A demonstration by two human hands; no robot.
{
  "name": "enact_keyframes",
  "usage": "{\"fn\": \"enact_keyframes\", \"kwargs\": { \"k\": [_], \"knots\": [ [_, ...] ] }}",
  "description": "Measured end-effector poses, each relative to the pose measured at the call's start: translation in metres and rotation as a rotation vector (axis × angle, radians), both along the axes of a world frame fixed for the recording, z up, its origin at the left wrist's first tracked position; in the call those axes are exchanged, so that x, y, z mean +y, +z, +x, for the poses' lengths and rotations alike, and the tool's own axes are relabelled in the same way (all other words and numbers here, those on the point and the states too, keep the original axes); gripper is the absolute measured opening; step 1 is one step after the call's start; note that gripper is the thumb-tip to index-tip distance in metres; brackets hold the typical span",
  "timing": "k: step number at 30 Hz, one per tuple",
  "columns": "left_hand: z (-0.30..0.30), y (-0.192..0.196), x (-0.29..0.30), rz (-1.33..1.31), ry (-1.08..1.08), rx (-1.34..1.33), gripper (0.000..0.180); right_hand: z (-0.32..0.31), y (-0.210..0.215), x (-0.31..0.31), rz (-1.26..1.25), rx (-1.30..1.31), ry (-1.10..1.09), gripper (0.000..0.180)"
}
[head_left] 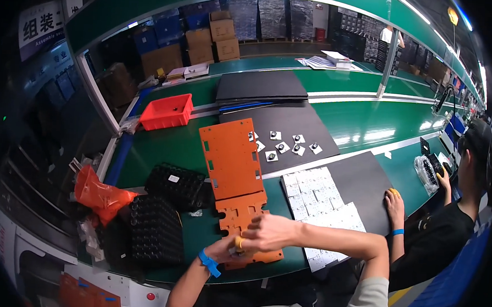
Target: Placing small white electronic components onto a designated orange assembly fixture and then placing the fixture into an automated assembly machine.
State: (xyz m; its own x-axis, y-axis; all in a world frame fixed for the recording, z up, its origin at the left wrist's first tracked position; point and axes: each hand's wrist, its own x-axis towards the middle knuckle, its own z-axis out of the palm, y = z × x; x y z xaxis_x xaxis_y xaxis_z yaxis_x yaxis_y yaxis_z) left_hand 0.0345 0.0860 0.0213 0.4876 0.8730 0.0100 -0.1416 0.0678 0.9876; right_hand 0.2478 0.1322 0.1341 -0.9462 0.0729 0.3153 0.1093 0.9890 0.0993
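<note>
An orange flat fixture [232, 158] with cut-outs lies in front of me, made of a long upper plate and a lower notched plate [243, 209]. Over the lower plate my two hands meet. My right hand [269, 232] is closed, its fingers curled down toward the left. Under it, my left hand [231, 251] is also closed, with a yellow finger cot [238, 242] and a blue wrist strap [209, 263]. Whatever is between the fingers is hidden or too small to name. White circuit board panels [316, 196] lie right of the fixture.
Small white boards with black round parts [281, 147] rest on a black mat [309, 120]. Black trays [156, 229] and an orange bag [102, 196] sit at left, a red bin [167, 111] farther back. A co-worker's hand [394, 206] rests by the mat at right.
</note>
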Motion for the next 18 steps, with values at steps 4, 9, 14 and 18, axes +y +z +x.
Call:
{"fn": "enact_keyframes", "kwargs": {
  "k": [4,9,14,18],
  "knots": [
    [-0.002,0.033,0.02,-0.741,-0.412,-0.144,0.036,0.001,0.006,0.005,-0.106,-0.094,0.006,0.02],
    [-0.032,0.05,0.013,-0.417,0.145,-0.065,0.027,0.038,-0.001,0.122,-0.451,0.567,-0.225,0.021],
    [-0.055,0.004,-0.027,-0.005,0.621,0.303,0.013,0.127,-0.085,0.327,-0.445,1.008,-1.209,0.02],
    [-0.037,0.013,-0.051,-0.049,0.561,0.524,0.021,0.135,-0.134,0.418,-0.241,0.799,-1.44,0.022]
  ]
}}
